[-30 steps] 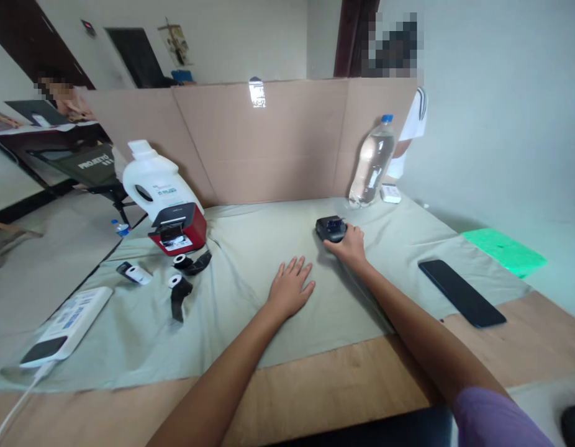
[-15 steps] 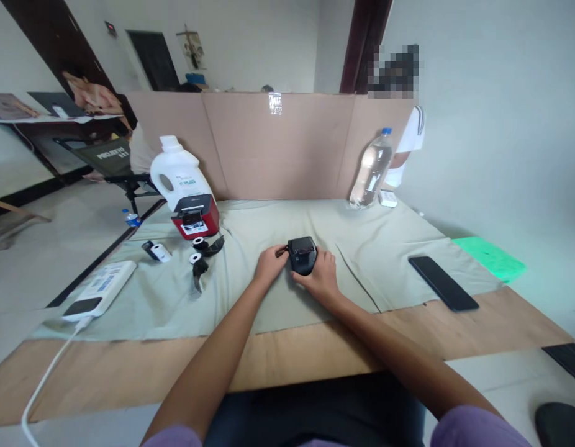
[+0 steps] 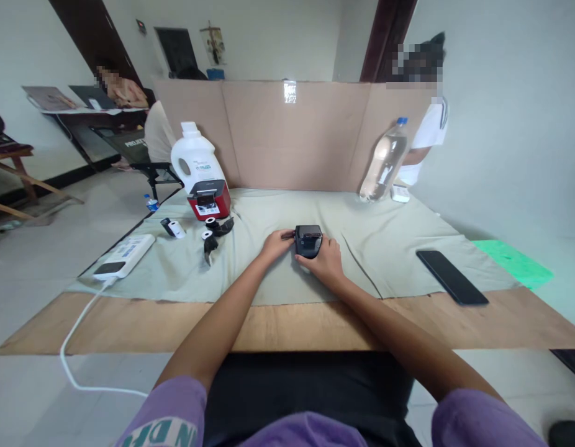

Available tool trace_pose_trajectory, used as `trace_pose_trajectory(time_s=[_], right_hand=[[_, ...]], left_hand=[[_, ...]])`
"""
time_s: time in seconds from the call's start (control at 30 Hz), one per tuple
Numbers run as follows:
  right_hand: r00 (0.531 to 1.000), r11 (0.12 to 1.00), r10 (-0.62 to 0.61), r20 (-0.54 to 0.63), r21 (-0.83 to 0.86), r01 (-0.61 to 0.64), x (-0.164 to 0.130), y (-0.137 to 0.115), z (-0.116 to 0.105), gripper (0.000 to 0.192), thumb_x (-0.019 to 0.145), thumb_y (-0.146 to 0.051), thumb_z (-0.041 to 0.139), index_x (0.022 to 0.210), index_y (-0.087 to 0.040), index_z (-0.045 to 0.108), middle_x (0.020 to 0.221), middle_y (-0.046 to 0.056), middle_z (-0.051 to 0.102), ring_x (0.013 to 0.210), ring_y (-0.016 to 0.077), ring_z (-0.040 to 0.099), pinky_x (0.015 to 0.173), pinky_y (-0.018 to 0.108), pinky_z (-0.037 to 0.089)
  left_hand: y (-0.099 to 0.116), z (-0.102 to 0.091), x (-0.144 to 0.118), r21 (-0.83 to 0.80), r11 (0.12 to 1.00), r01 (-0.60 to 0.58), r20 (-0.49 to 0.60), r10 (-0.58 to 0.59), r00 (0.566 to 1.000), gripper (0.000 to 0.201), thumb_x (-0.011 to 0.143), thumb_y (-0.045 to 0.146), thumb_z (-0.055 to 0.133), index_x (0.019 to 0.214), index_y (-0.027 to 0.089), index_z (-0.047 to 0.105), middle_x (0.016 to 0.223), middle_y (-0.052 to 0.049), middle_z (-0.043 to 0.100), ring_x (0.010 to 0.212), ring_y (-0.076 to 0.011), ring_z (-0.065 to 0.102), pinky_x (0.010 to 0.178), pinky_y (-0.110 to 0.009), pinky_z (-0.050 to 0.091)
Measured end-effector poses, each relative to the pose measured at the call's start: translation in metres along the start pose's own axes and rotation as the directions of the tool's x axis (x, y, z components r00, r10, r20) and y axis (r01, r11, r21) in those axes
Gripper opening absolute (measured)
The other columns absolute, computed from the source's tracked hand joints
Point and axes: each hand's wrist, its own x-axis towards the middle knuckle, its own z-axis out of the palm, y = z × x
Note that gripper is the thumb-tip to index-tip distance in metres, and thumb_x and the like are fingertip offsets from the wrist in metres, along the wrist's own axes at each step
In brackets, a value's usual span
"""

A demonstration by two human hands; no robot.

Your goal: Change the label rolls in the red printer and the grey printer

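A small black boxy device (image 3: 308,241), possibly a portable printer, stands on the pale cloth (image 3: 269,288) in front of me. My right hand (image 3: 328,261) is wrapped around its right side, thumb along the near face. At the left side, my left hand (image 3: 276,244) is closed with its fingertips on a small dark strip (image 3: 287,235) that sticks out beside the device. Whether that strip is attached to it, I cannot tell. To the left lie white-cored black rolls (image 3: 207,235) with loose dark tails, and a small white roll (image 3: 176,230).
A red and black box (image 3: 210,205) and a white jug (image 3: 199,158) stand back left. A white power bank (image 3: 124,256) with a cable lies left, a black phone (image 3: 451,277) right. A water bottle (image 3: 384,162) leans against the cardboard screen (image 3: 297,136). A person sits behind it.
My view has tilted and shifted, so the table sits higher and further right in it. Both hands keep their places at the black device, whose top looks slightly more raised.
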Motion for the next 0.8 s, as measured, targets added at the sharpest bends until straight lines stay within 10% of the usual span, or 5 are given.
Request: trace_pose_trajectory(time_s=[0.63, 0.8], right_hand=[[1.000, 0.981, -0.014, 0.017, 0.192, 0.011, 0.006, 0.003, 0.004, 0.086, 0.062, -0.059, 0.078, 0.132, -0.019, 0.047, 0.132, 0.020, 0.060, 0.126, 0.0429, 0.056, 0.104, 0.059, 0.039], [0.999, 0.983, 0.012, 0.035, 0.183, -0.019, 0.007, 0.002, 0.003, 0.094, 0.060, -0.059, 0.080, 0.136, -0.015, 0.044, 0.133, 0.022, 0.060, 0.126, 0.0432, 0.055, 0.106, 0.060, 0.038]], left_hand=[[0.025, -0.005, 0.013, -0.085, 0.979, 0.186, 0.070, -0.181, 0.981, 0.044, 0.072, 0.008, 0.064, 0.116, 0.012, 0.071, 0.111, -0.012, 0.077, 0.105, -0.0228, 0.070, 0.102, -0.037, 0.051], [0.013, 0.007, -0.004, -0.077, 0.993, 0.087, -0.088, -0.093, 0.992, 0.038, 0.078, 0.013, 0.063, 0.115, 0.018, 0.073, 0.124, -0.009, 0.073, 0.121, -0.0235, 0.065, 0.109, -0.036, 0.046]])
